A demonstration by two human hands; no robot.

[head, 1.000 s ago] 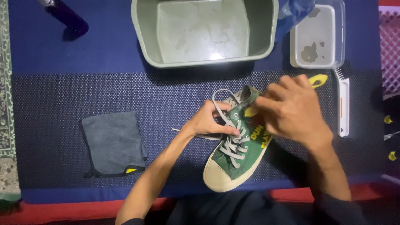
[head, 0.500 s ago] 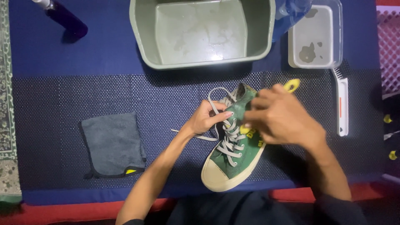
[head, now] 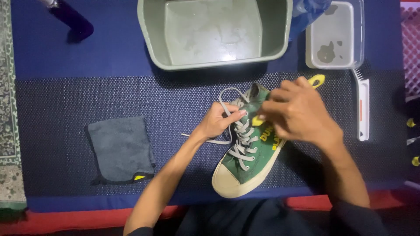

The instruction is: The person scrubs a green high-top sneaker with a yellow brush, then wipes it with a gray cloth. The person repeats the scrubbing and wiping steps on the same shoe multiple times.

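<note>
A grey shoelace [head: 236, 109] is pinched in the grip of the left hand [head: 218, 122], close to the upper eyelets of a green high-top sneaker [head: 249, 153]. The grip of the right hand [head: 297, 113] is closed on the collar and tongue of the shoe, the fingers curled over the top edge so that it is held down. The sneaker lies on its side near the front edge of the desk, its cream toe cap pointed towards the person and a yellow heel loop [head: 316, 80] showing beyond the right hand.

The lace is best drawn out in short pulls, one eyelet at a time, while the collar is kept pinned so the shoe is not dragged.

A dark blue non-slip mat [head: 87, 100] is spread over the desk. A folded grey cloth [head: 120, 148] lies to the left, well apart from the shoe. Behind it stands a grey-green basin [head: 151, 39], with a clear plastic tub [head: 334, 35] beside that and a white brush [head: 363, 105] to the right. A patterned rug [head: 6, 109] borders the left side.
</note>
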